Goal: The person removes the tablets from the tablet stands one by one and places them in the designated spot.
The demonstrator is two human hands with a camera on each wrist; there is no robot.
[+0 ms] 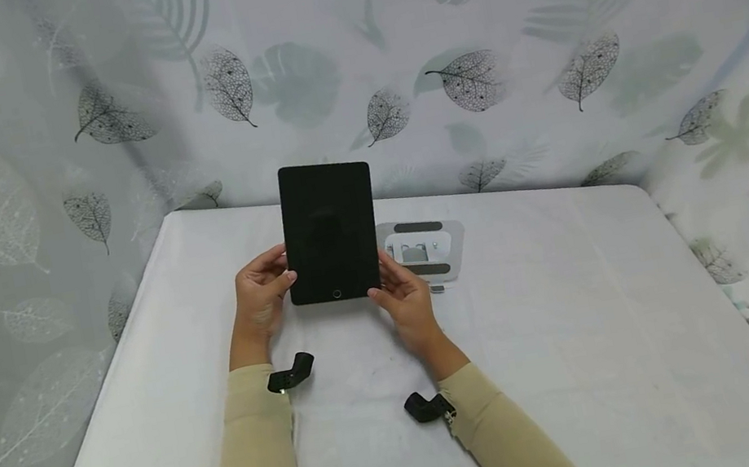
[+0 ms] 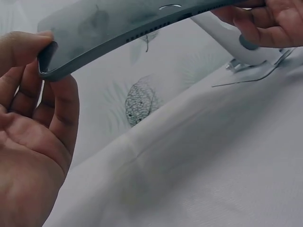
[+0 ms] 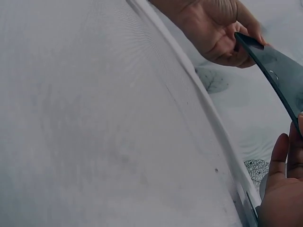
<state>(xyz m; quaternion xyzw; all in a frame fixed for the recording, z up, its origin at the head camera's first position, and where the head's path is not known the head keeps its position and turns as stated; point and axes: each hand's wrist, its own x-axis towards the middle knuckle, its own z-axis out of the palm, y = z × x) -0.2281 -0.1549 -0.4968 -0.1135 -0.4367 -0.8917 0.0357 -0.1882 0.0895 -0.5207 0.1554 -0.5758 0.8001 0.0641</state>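
A black tablet (image 1: pixel 330 228) with a dark screen and a round home button is held upright above the table, screen toward me. My left hand (image 1: pixel 264 293) pinches its lower left corner, thumb on the front and fingers behind; the left wrist view shows the tablet (image 2: pixel 118 23) edge between thumb and fingers (image 2: pixel 61 104). At the lower right corner my right hand (image 1: pixel 401 295) holds the tablet (image 3: pixel 279 78) with the thumb along the edge. A silver folding stand (image 1: pixel 425 248) with dark pads lies flat on the table just behind the right hand.
The table (image 1: pixel 581 314) is covered in a white cloth (image 3: pixel 94 118). Leaf-patterned curtains (image 1: pixel 478 51) close in the back and both sides. A small metal piece (image 1: pixel 437 288) lies by the stand. Black wrist cameras (image 1: pixel 290 374) sit on both sleeves.
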